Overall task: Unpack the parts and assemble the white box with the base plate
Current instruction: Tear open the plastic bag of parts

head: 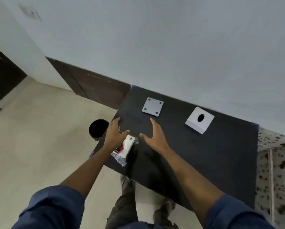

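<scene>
I see the black table (204,159) filling the centre and right of the frame, set against a pale wall (171,38), with beige floor (31,138) to the left. My two forearms in blue sleeves (52,207) reach up from the bottom edge. The right hand (153,135) hovers flat over the middle of the table, fingers straight and spread, holding nothing. The left hand (113,135) sits at the table's left edge, fingers extended, resting over the top of a clear plastic bag (124,150) of parts with red wires inside; I cannot tell whether it grips the bag. The white box (199,120), with a dark round hole in its top, lies in the upper right of the table. The grey base plate (153,106) with four corner holes lies to its left, well apart.
</scene>
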